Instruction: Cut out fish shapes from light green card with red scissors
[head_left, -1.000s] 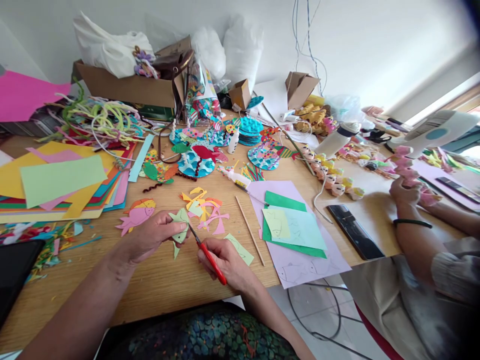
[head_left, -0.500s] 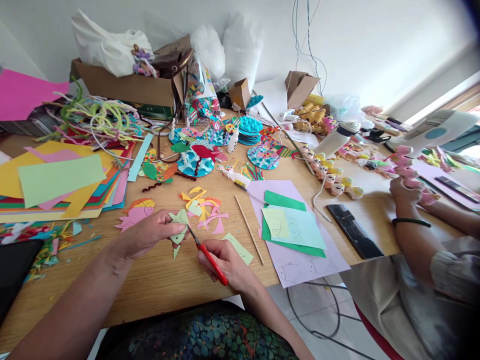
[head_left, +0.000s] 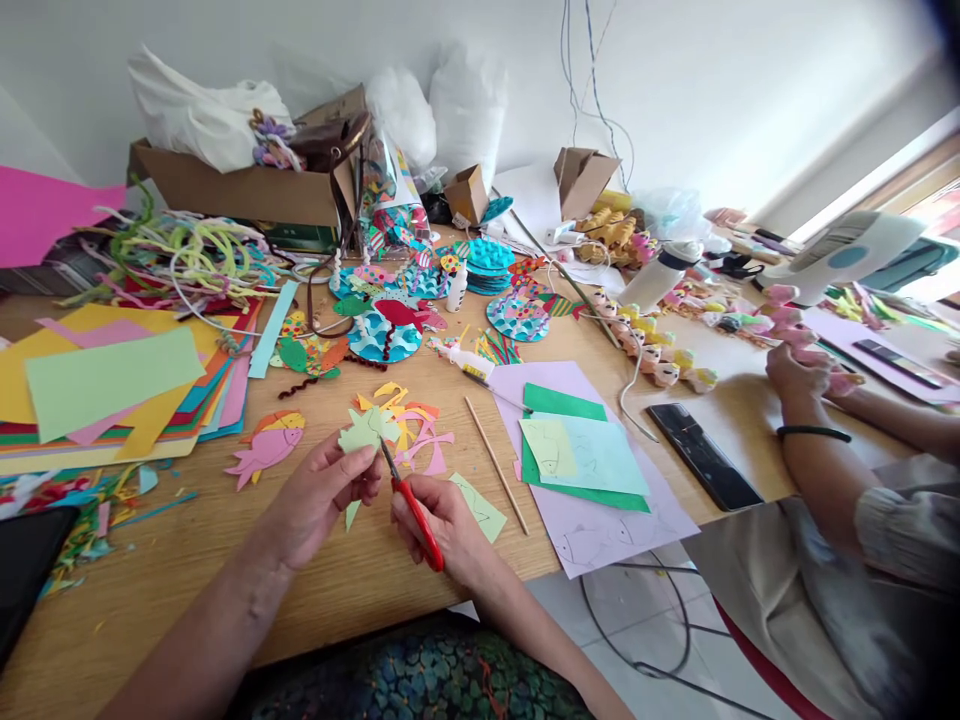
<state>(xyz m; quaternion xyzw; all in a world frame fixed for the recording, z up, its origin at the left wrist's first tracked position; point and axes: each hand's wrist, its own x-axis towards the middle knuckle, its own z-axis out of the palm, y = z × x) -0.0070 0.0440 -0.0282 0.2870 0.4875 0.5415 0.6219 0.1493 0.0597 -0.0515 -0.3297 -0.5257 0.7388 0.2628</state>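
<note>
Between thumb and fingers, my left hand (head_left: 330, 490) pinches a pale green paper fish (head_left: 363, 427) with a drawn outline. Red-handled scissors (head_left: 420, 525) are gripped in my right hand (head_left: 442, 525), their blades at the fish's right edge. Behind the fish lie yellow, orange and pink paper scraps (head_left: 424, 440). Pink and orange cut-out fish (head_left: 266, 448) rest to the left of my left hand. A green paper piece with pencil lines (head_left: 480, 507) lies just right of my right hand, beside a thin wooden stick (head_left: 495, 465).
Coloured paper sheets (head_left: 112, 375) are stacked at left, near shredded scraps (head_left: 82, 520). Lilac paper (head_left: 600, 545) with drawn fish overhangs the front edge. A phone (head_left: 705, 455) lies at right, near another person's hands (head_left: 799, 375) holding pink pieces. Glue bottles (head_left: 461, 358) and blue discs (head_left: 386, 338) stand farther back.
My left hand has turned the green paper fish, so its tail now points left and up. The scissors stay at its right edge, shifted slightly left. The view has tilted a little.
</note>
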